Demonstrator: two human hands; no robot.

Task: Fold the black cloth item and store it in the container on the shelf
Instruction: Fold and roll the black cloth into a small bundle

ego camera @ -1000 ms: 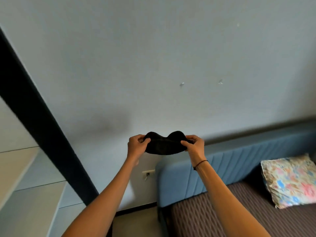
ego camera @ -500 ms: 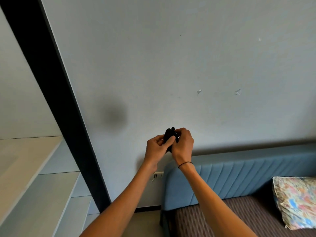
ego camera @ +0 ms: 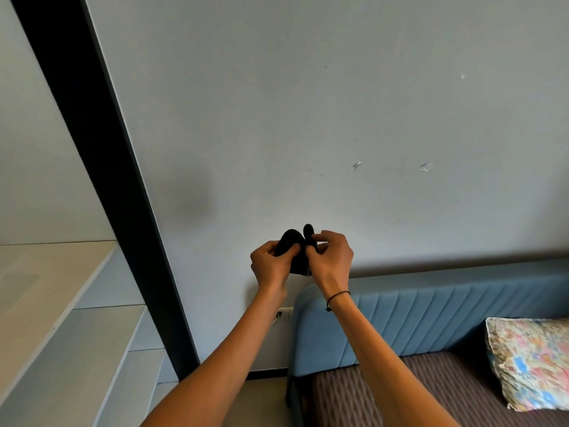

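Observation:
A small black cloth item [ego camera: 292, 241] is held up in the air in front of the pale wall, bunched and folded in half between both hands. My left hand [ego camera: 272, 265] pinches its left side with thumb and fingers. Pressed close against it, my right hand [ego camera: 331, 260] grips the right side, and a black cloth tip pokes up above its fingers. Most of the cloth is hidden behind my fingers. White shelves [ego camera: 61, 328] step down at the left. No container shows in this view.
A black vertical post [ego camera: 101, 167] stands between the shelves and the wall. A blue padded sofa [ego camera: 431, 315] with a brown striped seat fills the lower right, with a floral pillow [ego camera: 532, 362] on it. A wall socket [ego camera: 284, 312] sits low behind my left forearm.
The cloth was stretched wide between my hands a second ago. My hands have come together and folded it in half; now they sit slightly apart, re-gripping the bunched cloth. The view shifted left.

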